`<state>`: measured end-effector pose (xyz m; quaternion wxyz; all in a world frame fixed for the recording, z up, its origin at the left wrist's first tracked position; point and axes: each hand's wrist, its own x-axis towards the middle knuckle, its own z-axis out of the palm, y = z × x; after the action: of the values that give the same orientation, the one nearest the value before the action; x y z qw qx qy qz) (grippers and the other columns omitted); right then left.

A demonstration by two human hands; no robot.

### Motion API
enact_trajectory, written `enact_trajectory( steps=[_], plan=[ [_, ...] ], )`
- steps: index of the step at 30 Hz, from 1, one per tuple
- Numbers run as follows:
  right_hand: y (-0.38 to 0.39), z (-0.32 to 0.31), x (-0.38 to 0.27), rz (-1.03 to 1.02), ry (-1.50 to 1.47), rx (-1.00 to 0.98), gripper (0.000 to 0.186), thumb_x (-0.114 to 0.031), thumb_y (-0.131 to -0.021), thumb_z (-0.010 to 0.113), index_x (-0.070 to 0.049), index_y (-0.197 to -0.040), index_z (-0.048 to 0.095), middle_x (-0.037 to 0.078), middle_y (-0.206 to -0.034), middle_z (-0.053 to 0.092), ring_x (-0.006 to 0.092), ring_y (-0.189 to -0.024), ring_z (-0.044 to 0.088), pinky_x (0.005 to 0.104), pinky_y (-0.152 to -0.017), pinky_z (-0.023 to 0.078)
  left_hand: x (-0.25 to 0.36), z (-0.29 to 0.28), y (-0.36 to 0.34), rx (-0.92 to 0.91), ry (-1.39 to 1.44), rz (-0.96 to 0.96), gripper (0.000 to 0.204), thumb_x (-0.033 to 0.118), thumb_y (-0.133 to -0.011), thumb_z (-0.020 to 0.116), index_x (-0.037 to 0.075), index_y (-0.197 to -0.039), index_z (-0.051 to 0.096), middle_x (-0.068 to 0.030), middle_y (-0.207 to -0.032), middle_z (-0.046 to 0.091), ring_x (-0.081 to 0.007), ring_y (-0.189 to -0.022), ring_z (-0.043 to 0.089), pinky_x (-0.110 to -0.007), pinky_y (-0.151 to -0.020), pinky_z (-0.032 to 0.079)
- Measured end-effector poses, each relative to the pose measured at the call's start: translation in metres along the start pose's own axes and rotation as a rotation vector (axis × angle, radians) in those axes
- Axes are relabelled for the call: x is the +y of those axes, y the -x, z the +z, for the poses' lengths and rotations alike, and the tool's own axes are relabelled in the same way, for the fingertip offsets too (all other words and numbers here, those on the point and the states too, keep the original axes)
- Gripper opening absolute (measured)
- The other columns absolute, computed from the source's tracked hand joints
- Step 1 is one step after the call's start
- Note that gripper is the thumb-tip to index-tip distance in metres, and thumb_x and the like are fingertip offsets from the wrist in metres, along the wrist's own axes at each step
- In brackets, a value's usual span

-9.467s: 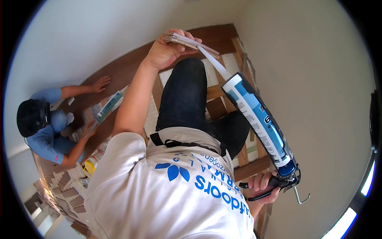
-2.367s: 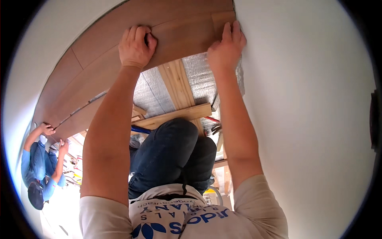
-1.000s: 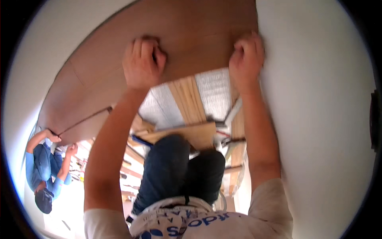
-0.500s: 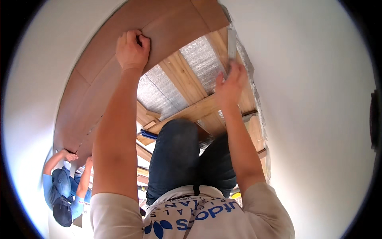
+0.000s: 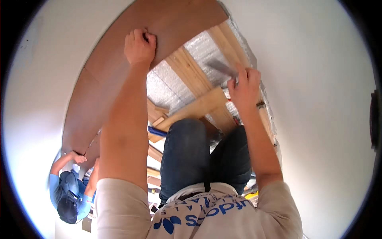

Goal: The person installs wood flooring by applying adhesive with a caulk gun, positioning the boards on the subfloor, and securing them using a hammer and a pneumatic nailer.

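My left hand (image 5: 140, 47) rests on the reddish-brown floor boards (image 5: 189, 20), its fingers curled. Whether something small is pinched inside them is hidden. Farther right and nearer to me, my right hand (image 5: 246, 88) grips a flat grey metal bar (image 5: 220, 67), blurred by motion. The bar points left, above silver foil sheeting (image 5: 202, 47) and pale wooden battens (image 5: 190, 69). In front of my knees lies a pale wooden plank (image 5: 199, 106) across the battens.
White walls (image 5: 314, 99) border the floor on both sides. Small wood offcuts (image 5: 160, 119) and a blue object (image 5: 157, 132) lie left of my knees. At the lower left, another person (image 5: 71, 191) crouches with hands at the brown boards' edge.
The bar in my right hand has swung from pointing away from me to pointing left. My right hand has shifted slightly right; my left hand stays on the boards.
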<state>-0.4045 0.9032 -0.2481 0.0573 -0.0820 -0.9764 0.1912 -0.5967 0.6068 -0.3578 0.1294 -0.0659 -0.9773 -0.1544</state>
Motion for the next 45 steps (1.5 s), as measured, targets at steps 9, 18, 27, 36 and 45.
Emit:
enact_trajectory(
  steps=[9,18,27,36,45],
  plan=[
    [-0.017,-0.012,0.021,0.272,0.243,-0.653,0.044,-0.018,-0.088,0.069,-0.002,-0.129,0.064,0.021,-0.124,0.062,0.0397,-0.116,0.062,0.0477,-0.095,0.053,-0.008,-0.001,-0.009,0.055,0.024,-0.007,0.010,0.022,-0.085,0.066,0.016,-0.093,0.063,-0.0045,-0.094,0.066,-0.0302,-0.090,0.062,-0.044,-0.075,0.055],
    [-0.180,0.128,-0.018,1.154,-1.256,0.308,0.026,-0.026,-0.097,0.073,-0.007,-0.085,0.059,0.000,-0.069,0.056,0.0106,-0.052,0.049,0.0279,-0.044,0.038,0.000,0.002,-0.011,0.000,0.054,-0.016,0.010,0.018,-0.084,0.066,0.014,-0.093,0.062,-0.0046,-0.092,0.064,-0.0309,-0.086,0.060,-0.044,-0.075,0.052],
    [-0.178,0.134,-0.025,1.100,-1.304,0.373,0.019,-0.014,-0.093,0.077,-0.002,-0.098,0.063,0.002,-0.072,0.058,0.0098,-0.055,0.050,0.0261,-0.045,0.038,-0.002,0.000,-0.013,0.017,0.082,-0.018,0.010,0.015,-0.084,0.066,0.014,-0.093,0.062,-0.0043,-0.092,0.064,-0.0302,-0.086,0.060,-0.042,-0.075,0.052],
    [-0.171,0.123,-0.020,1.147,-1.423,0.350,0.019,-0.015,-0.094,0.078,-0.003,-0.104,0.066,-0.003,-0.068,0.054,0.0062,-0.051,0.041,0.0237,-0.044,0.029,0.002,0.002,-0.014,-0.001,0.076,-0.024,0.011,0.015,-0.084,0.067,0.015,-0.094,0.062,-0.0036,-0.096,0.066,-0.0296,-0.091,0.061,-0.043,-0.077,0.053],
    [-0.119,0.112,0.022,1.121,-1.464,0.251,0.022,-0.015,-0.092,0.081,-0.004,-0.103,0.066,-0.002,-0.071,0.057,0.0056,-0.056,0.045,0.0208,-0.047,0.032,0.001,0.010,-0.010,-0.025,0.010,-0.024,0.012,0.017,-0.084,0.066,0.015,-0.096,0.063,-0.0046,-0.096,0.066,-0.0309,-0.090,0.062,-0.044,-0.075,0.054]
  ],
)
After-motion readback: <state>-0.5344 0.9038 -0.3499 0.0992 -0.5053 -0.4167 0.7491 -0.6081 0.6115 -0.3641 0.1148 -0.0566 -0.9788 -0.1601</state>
